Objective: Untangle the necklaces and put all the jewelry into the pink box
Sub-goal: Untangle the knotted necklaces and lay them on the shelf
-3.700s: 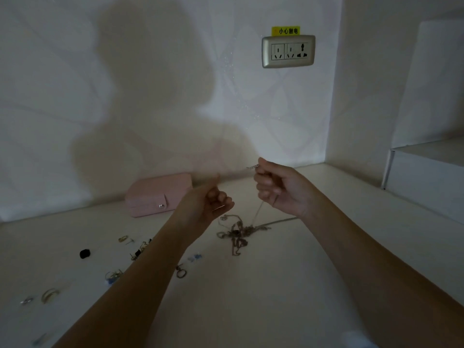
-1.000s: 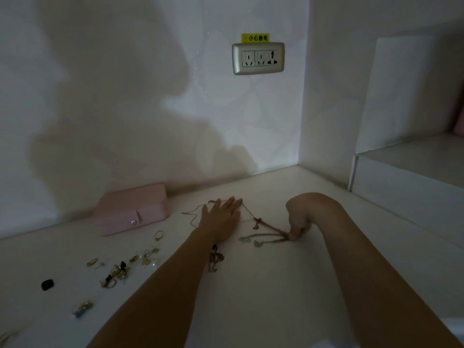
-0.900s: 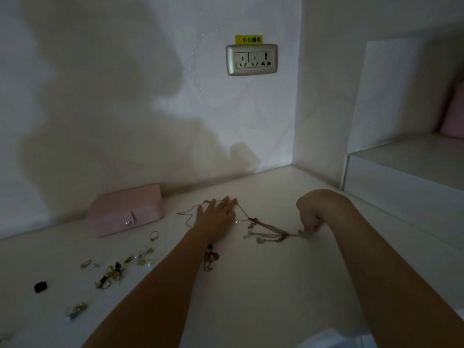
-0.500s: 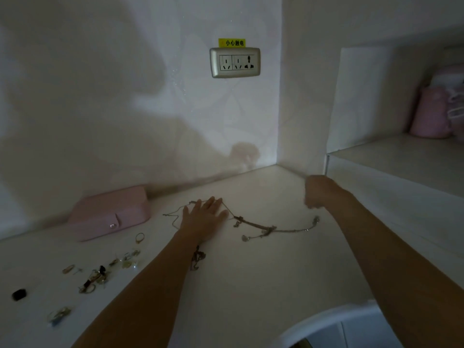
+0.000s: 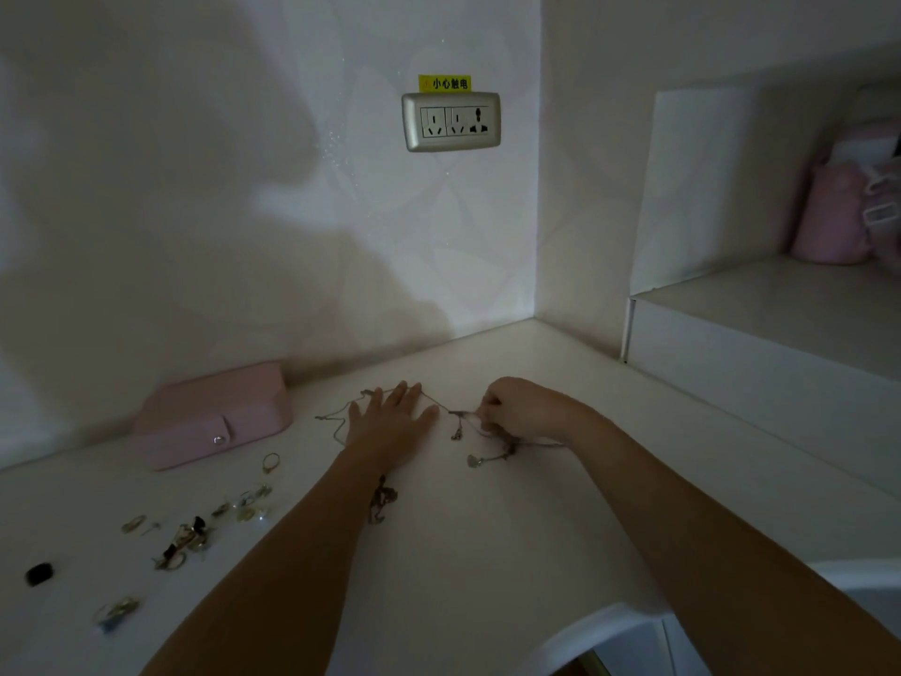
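Necklaces (image 5: 480, 439): left hand (image 5: 390, 422) pressing flat, right hand (image 5: 517, 407) pinching.

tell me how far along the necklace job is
Nothing looks boxed: the pink box sits closed. In hand: the left hand presses flat on the tangled necklaces while the right hand pinches a strand. Left: finish untangling, then box them and the loose rings.

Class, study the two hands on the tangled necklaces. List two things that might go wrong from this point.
1. The left hand presses the tangled necklaces flat while the right hand pinches a strand; a hard pull may tighten the knot or snap a thin chain.
2. The left forearm lies beside a loose clump and could sweep it away.
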`<control>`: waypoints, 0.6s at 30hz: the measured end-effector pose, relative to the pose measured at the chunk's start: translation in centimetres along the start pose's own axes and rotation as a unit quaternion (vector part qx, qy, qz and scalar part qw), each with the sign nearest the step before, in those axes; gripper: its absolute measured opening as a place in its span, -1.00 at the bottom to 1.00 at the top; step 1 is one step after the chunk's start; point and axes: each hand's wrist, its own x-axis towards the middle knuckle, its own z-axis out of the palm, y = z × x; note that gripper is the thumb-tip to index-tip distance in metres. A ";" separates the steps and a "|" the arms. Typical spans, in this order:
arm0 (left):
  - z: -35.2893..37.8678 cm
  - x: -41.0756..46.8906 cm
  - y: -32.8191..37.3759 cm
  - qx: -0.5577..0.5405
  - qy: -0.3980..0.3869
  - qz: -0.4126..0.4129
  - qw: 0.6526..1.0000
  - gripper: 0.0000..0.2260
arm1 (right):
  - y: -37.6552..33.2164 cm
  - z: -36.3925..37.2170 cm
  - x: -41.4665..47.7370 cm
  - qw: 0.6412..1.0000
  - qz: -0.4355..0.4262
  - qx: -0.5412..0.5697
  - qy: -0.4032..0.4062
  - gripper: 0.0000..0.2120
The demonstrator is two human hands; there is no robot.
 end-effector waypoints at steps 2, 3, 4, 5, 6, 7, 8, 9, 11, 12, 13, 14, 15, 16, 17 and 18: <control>0.0 0.0 0.0 -0.004 -0.003 0.000 1.000 -0.44 | 0.3 -0.4 0.0 0.978 0.014 0.209 0.015 -0.82; 0.0 -0.1 0.0 -0.006 -0.004 0.001 1.000 -0.44 | 0.5 -0.7 0.1 0.959 0.024 0.280 0.023 -0.87; -0.1 -0.1 0.0 -0.008 -0.004 0.000 1.000 -0.43 | 0.8 -1.1 0.2 0.950 0.034 0.309 0.033 -0.91; -0.1 -0.1 0.0 -0.010 -0.003 0.000 1.000 -0.43 | 1.1 -1.6 0.3 0.950 0.043 0.306 0.038 -0.92; -0.1 -0.1 0.0 -0.012 -0.004 0.000 1.000 -0.43 | 1.5 -2.1 0.3 0.957 0.050 0.285 0.039 -0.93; -0.1 -0.1 0.0 -0.012 -0.003 -0.001 1.000 -0.43 | 1.8 -2.7 0.2 0.964 0.060 0.258 0.037 -0.94; -0.1 0.0 0.0 -0.012 -0.003 0.000 1.000 -0.43 | 1.9 -3.3 0.0 0.971 0.072 0.228 0.029 -0.93; 0.0 0.0 0.0 -0.011 -0.003 0.001 1.000 -0.43 | 2.2 -3.9 -0.2 0.979 0.084 0.184 0.014 -0.91; 0.0 0.0 0.0 -0.008 -0.003 0.002 1.000 -0.41 | 2.6 -4.8 -0.7 0.992 0.115 0.051 -0.027 -0.81; 0.0 0.0 0.0 -0.007 -0.002 0.002 1.000 -0.40 | 2.7 -5.2 -0.9 0.991 0.129 -0.019 -0.040 -0.78; 0.1 0.0 0.0 -0.006 -0.002 0.002 1.000 -0.40 | 3.0 -5.6 -0.9 0.986 0.139 -0.079 -0.038 -0.79; 0.1 0.0 0.0 -0.004 -0.001 0.001 1.000 -0.39 | 3.1 -5.9 -0.8 0.981 0.149 -0.122 -0.021 -0.81; 0.1 0.0 0.0 -0.002 -0.001 0.001 1.000 -0.38 | 3.4 -6.1 -0.8 0.977 0.160 -0.138 0.002 -0.82; 0.1 0.0 0.0 -0.001 0.000 0.001 1.000 -0.38 | 3.5 -6.3 -0.9 0.978 0.163 -0.127 0.022 -0.82; 0.1 0.0 0.1 0.000 0.000 0.000 1.000 -0.37 | 3.6 -6.5 -1.1 0.984 0.152 -0.086 0.030 -0.81; 0.0 -0.1 0.1 0.000 0.000 -0.001 1.000 -0.37 | 3.7 -6.6 -1.3 0.991 0.128 -0.025 0.027 -0.80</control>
